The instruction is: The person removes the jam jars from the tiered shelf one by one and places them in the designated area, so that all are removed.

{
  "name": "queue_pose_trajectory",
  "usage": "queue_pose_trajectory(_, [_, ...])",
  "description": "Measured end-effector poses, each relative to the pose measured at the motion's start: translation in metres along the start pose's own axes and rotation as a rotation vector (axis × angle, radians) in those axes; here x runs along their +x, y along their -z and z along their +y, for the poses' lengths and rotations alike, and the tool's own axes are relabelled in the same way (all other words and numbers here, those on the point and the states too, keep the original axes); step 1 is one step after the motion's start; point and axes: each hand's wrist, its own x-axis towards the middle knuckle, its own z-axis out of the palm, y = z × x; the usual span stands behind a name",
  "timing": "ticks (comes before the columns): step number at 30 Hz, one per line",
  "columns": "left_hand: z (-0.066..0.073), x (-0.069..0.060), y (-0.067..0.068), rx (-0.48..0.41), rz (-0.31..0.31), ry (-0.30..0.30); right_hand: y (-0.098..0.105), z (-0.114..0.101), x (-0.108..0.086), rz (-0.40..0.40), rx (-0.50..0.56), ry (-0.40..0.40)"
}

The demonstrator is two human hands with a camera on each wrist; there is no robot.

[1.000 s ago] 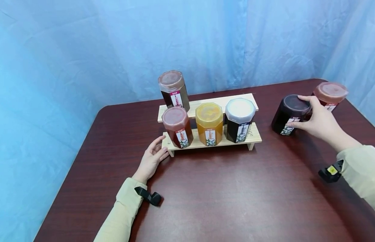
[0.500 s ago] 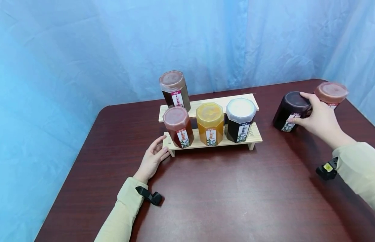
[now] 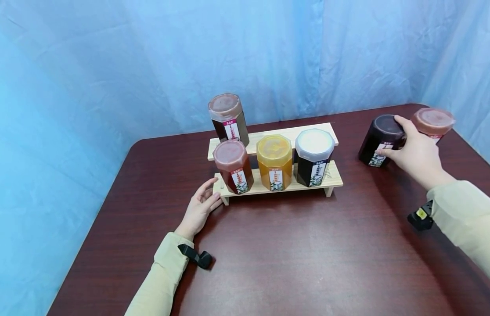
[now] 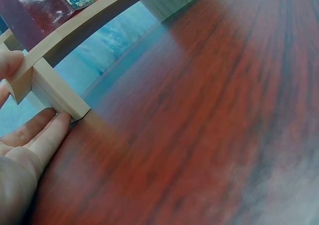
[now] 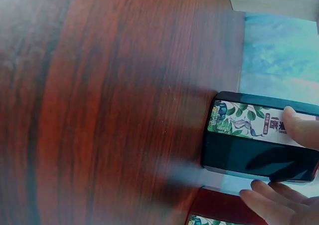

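At the left end of a two-level wooden rack (image 3: 253,188), the left hand (image 3: 197,210) holds the lower shelf, its thumb on the top and other fingers by the leg (image 4: 57,93). The right hand (image 3: 416,153) grips a dark jar (image 3: 381,140) around its upper part, thumb on the label side; in the right wrist view the jar (image 5: 249,152) has its base at or close to the tabletop. On the lower shelf stand a red jar (image 3: 234,166), a yellow jar (image 3: 274,162) and a white-lidded dark jar (image 3: 314,158).
A brown-lidded jar (image 3: 228,118) stands on the upper shelf's left end. Another red jar (image 3: 432,122) is just behind and right of the right hand, near the table's right edge. Blue curtains (image 3: 268,57) hang behind the table (image 3: 284,254).
The right hand and the dark jar have moved slightly toward the back of the table. The left hand keeps its hold on the rack.
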Motion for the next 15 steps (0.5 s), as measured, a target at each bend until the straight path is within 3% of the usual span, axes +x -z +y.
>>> queue_pose_trajectory(15, [-0.0006, 0.0, 0.0007, -0.011, -0.003, -0.015, 0.0002, 0.0003, 0.0047, 0.006, -0.054, -0.033])
